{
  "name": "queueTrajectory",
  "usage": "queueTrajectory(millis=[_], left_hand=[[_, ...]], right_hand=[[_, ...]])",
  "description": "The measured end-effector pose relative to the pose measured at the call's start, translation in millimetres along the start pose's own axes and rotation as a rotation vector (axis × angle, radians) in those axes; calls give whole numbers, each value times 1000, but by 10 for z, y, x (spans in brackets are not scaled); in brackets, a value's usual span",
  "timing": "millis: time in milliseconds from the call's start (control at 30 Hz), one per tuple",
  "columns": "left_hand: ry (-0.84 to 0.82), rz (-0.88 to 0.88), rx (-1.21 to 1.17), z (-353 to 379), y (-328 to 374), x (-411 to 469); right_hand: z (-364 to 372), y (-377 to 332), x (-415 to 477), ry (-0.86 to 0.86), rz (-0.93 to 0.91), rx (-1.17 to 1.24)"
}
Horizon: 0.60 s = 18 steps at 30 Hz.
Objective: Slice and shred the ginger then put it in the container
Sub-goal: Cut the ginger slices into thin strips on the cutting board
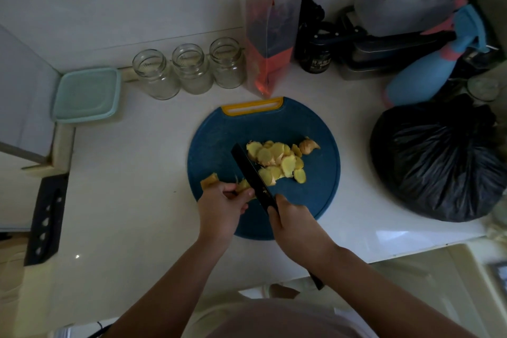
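At the centre of the frame lies one round blue cutting board [219, 145] with a yellow handle slot, flat on the white tabletop [137, 173]. On it you have one heap of ginger slices [274, 162]. They overlap too much to count exactly, though more than a dozen show, and one uncut knob [310, 145] sits at the heap's upper right edge.

Your left hand [219, 208] has its grip closed round the ginger piece [210, 180] at the board's left rim. Your fingers cover its middle, so only its two ends show. Your right hand [293, 225] has its grip wrapped round one dark knife [248, 170], whose blade runs up and left, between the ginger piece and the slices. Most of the handle is hidden in your fist, and its butt sticks out below your wrist.

Along the wall at upper left stand three open glass jars [192, 68] in a row. Left of them is one pale teal container [86, 94] with its lid on.

One clear plastic bag [270, 44] with something red or orange inside stands behind the board. At upper right are one dark jar [315, 59] whose light lettering is too small to read, one blue spray bottle [417, 77] lying tilted, and a dark jumble behind them that you cannot make out. One tied black bag [439, 159] sits at the right.

At the lower left edge lies one dark flat tool [46, 217] with a row of holes, possibly a second knife.
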<state>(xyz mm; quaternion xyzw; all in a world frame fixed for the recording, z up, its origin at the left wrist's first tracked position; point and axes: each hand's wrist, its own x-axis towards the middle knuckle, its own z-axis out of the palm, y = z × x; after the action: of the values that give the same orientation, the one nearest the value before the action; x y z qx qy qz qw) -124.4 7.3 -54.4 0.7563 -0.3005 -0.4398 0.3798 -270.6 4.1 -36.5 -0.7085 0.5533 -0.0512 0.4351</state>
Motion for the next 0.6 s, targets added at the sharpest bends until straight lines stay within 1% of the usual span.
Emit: queueTrajectory(millis=[133, 267, 400, 600], left_hand=[[4, 11, 47, 4, -35, 22], [26, 13, 56, 2, -49, 24], [31, -5, 20, -15, -61, 25], [36, -100, -140, -43, -73, -14]], right_hand=[[12, -6, 126, -23, -20, -60], [133, -58, 154, -24, 30, -151], [124, -132, 286, -20, 67, -97], [61, -115, 291, 42, 88, 60]])
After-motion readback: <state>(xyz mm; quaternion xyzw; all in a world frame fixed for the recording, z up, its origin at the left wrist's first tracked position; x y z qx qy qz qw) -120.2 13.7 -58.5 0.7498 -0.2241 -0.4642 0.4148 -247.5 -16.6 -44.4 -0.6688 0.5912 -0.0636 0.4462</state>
